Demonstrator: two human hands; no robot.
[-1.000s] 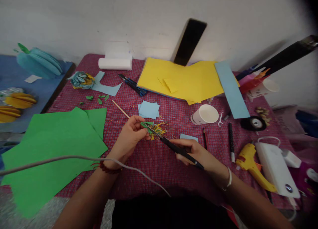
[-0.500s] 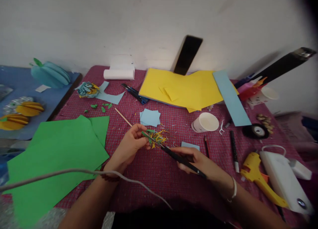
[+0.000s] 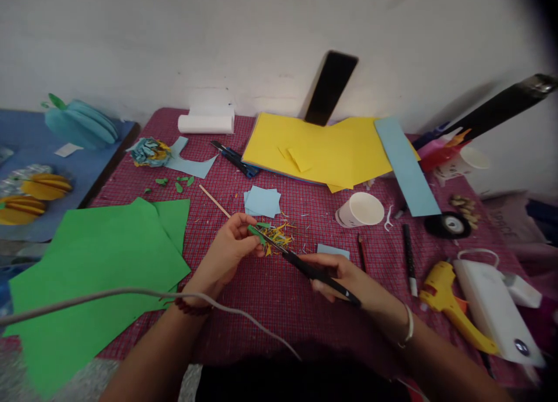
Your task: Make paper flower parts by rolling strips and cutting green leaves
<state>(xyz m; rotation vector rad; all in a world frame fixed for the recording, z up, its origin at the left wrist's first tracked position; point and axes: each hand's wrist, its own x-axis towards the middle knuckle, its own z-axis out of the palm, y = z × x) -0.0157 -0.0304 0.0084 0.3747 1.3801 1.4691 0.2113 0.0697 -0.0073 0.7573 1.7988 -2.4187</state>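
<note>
My left hand (image 3: 235, 245) pinches a small green paper piece (image 3: 256, 233) between thumb and fingers. In my right hand (image 3: 340, 272) are black-handled scissors (image 3: 311, 272), their blades pointing left and meeting the green piece. Below the blades lies a heap of yellow, green and pale paper scraps (image 3: 281, 236). Just behind my left hand are a thin wooden stick (image 3: 213, 201) and a stack of light blue paper squares (image 3: 262, 202). Another light blue piece (image 3: 332, 250) lies partly behind my right hand.
Green sheets (image 3: 100, 262) cover the left side. Behind are yellow sheets (image 3: 331, 149), a box cutter (image 3: 235, 159) and a phone (image 3: 332, 88) against the wall. To the right stand a paper cup (image 3: 361, 210), a yellow glue gun (image 3: 453, 309) and a white power strip (image 3: 494, 309). A cable (image 3: 131, 291) crosses the foreground.
The whole view has shifted slightly, so things sit a little higher in the picture. My hands hold the same green piece and scissors in nearly the same pose.
</note>
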